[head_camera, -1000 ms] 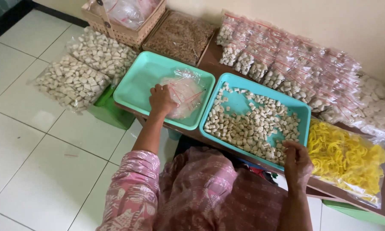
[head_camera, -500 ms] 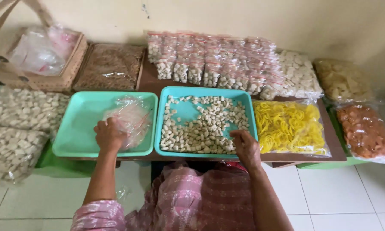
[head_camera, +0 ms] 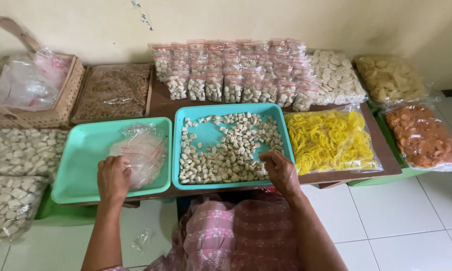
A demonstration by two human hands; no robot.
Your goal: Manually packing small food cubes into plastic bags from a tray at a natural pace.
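Here the left hand (head_camera: 113,178) lies flat on the clear bags (head_camera: 140,158) in the left tray (head_camera: 75,175); the right hand (head_camera: 281,173), fingers curled, gathers crackers (head_camera: 226,150) in the right tray (head_camera: 281,125) — a careless sweep could push pieces over the near rim.

Left of green tray (head_camera: 80,165): white-cracker bags (head_camera: 10,195) cut by frame edge. Right hand (head_camera: 281,173) fingertips hid amid pieces; grip unclear.
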